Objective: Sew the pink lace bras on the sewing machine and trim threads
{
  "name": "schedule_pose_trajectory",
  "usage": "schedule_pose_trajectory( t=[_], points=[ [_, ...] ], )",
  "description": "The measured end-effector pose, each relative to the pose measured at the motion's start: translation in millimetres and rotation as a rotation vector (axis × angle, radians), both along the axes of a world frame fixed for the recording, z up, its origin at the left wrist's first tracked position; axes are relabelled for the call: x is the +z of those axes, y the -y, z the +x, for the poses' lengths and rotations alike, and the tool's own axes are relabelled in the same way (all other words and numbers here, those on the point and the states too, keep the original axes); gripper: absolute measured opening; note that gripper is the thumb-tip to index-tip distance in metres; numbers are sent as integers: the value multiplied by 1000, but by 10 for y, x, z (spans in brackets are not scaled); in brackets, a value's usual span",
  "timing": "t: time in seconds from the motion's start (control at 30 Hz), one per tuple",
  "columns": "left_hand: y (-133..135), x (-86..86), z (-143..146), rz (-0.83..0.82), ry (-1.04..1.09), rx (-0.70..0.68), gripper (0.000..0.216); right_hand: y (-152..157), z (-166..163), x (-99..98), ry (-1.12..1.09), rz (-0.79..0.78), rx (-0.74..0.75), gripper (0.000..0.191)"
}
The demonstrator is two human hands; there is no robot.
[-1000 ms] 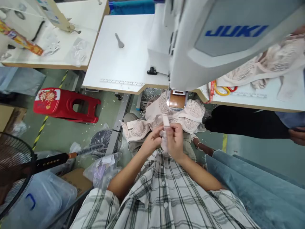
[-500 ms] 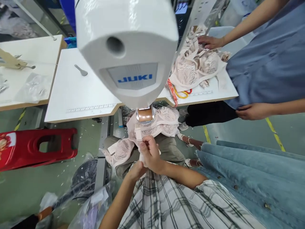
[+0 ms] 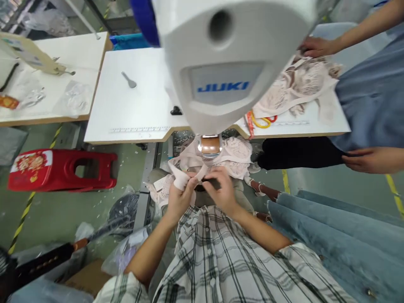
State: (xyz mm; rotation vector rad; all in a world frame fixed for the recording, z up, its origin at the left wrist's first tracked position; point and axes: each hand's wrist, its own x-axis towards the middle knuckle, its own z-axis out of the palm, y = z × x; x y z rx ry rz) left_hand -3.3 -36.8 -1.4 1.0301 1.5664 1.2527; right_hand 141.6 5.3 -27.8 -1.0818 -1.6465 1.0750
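A pale pink lace bra [image 3: 237,150] lies across my lap below the machine, one cup off to the left and others to the right. My left hand [image 3: 182,197] is closed on a folded pale pink bra strap [image 3: 180,179], which loops up above the fingers. Close beside it, my right hand [image 3: 223,191] pinches the same strap at its right end with thumb and fingertips. A white JUKI sewing machine [image 3: 217,111] hangs over the work and hides part of the bra behind its lower end.
On the white table [image 3: 139,105] lie a grey spoon-shaped tool [image 3: 128,80] and a black clip [image 3: 176,110]. Scissors with yellow handles [image 3: 260,121] rest by a pile of bras [image 3: 284,90], where a co-worker's hand [image 3: 318,46] reaches. A red stool [image 3: 63,170] stands left.
My hands, earlier together on the strap, are now apart side by side, the left one higher and holding a folded length. The view has shifted left.
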Motion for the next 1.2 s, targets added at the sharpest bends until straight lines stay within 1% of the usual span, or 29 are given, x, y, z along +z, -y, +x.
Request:
schedule_pose_trajectory(
  t=[0.03, 0.07, 0.1, 0.13, 0.2, 0.23, 0.27, 0.3, 0.33, 0.37, 0.43, 0.47, 0.5, 0.53, 0.57, 0.63, 0.67, 0.73, 0.8, 0.9, 0.97, 1.1, 1.2],
  points=[
    [-7, 53, -64, -41, -27, -102, 29, -65, 80, 23, 77, 101, -10, 23],
    [-14, 101, -116, -87, -40, -201, 30, -133, 144, 48, 137, 192, 38, 29],
    [-23, 142, -156, -128, -50, -291, 31, -200, 189, 77, 175, 252, 151, 33],
    [-34, 175, -181, -154, -63, -362, 32, -258, 216, 112, 197, 283, 290, 32],
    [-59, 219, -204, -154, -96, -441, 33, -339, 231, 190, 234, 270, 540, 22],
    [-71, 234, -209, -143, -104, -463, 33, -360, 230, 229, 257, 238, 611, 15],
    [-81, 246, -216, -135, -101, -479, 32, -371, 232, 261, 283, 192, 638, 10],
    [-88, 255, -226, -131, -83, -484, 30, -375, 240, 284, 302, 138, 619, 6],
    [-92, 262, -241, -135, -51, -479, 27, -376, 258, 297, 304, 81, 555, 6],
    [-92, 266, -259, -144, -7, -464, 26, -375, 285, 301, 287, 28, 451, 8],
    [-86, 265, -294, -167, 101, -382, 35, -372, 356, 290, 245, -34, 181, 11],
    [-81, 258, -305, -179, 151, -318, 39, -367, 390, 281, 241, -33, 66, 11],
    [-76, 248, -307, -190, 194, -247, 38, -359, 416, 275, 253, -10, -1, 9],
    [-74, 236, -299, -197, 228, -178, 35, -345, 431, 273, 274, 25, -13, 5],
    [-75, 222, -282, -200, 256, -114, 32, -325, 433, 276, 295, 69, 18, 3],
    [-85, 194, -226, -203, 325, -21, 28, -277, 402, 294, 296, 159, 113, 8],
    [-94, 181, -192, -201, 364, 13, 27, -254, 373, 306, 280, 199, 134, 10],
    [-109, 161, -122, -194, 422, 81, 28, -222, 304, 326, 255, 268, 107, 12],
    [-117, 150, -61, -180, 440, 119, 30, -213, 231, 332, 253, 342, 79, 11],
    [-109, 155, 8, -161, 412, 109, 32, -227, 134, 315, 250, 444, 115, 9],
    [-97, 171, 40, -153, 357, 96, 34, -241, 88, 297, 239, 460, 127, 9],
    [-83, 204, 69, -153, 137, 84, 30, -266, 71, 267, 237, 395, 139, 9],
    [-92, 221, 69, -100, -3, 31, 26, -284, 107, 255, 224, 330, 156, 9]
  ],
)
